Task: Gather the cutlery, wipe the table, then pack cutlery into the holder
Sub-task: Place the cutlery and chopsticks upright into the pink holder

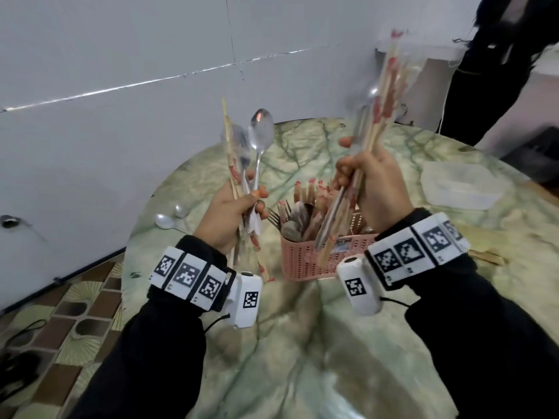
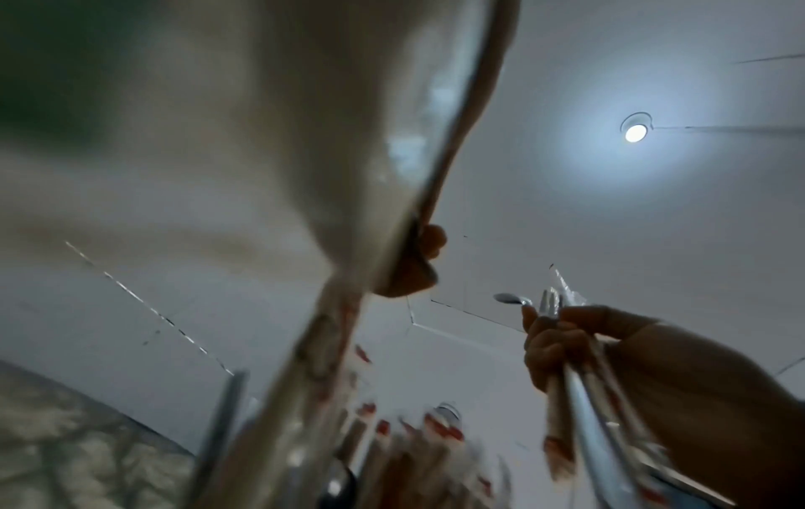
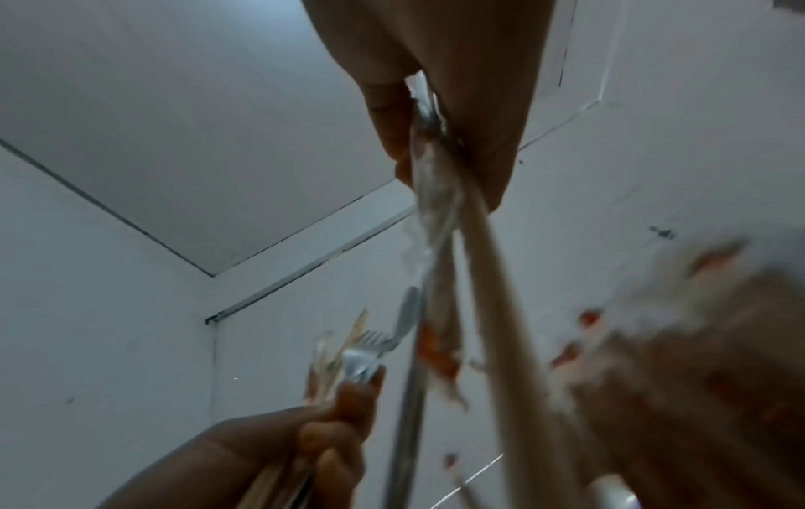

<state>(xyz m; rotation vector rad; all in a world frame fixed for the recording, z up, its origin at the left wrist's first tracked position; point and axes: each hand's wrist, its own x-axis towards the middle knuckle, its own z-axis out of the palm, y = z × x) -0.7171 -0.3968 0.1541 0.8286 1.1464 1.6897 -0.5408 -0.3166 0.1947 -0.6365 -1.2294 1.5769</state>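
My left hand [image 1: 242, 204] is raised above the green marbled table [image 1: 302, 343] and grips an upright bunch of spoons, a fork and wrapped chopsticks [image 1: 260, 131]. My right hand [image 1: 360, 176] grips a larger, blurred bundle of wrapped chopsticks and a spoon [image 1: 384, 101], tilted over the pink basket holder [image 1: 302, 261]. The holder stands between my hands and has several chopsticks, spoons and a fork in it. In the right wrist view, my right hand [image 3: 414, 120] clasps its bundle, and my left hand [image 3: 344, 406] holds forks.
Two loose spoons [image 1: 169, 219] lie on the table's left edge. A clear plastic box [image 1: 462, 186] sits at the right, with bare wooden chopsticks [image 1: 487, 257] nearer me. A white wall runs behind. A person in black [image 1: 499, 71] stands at the far right.
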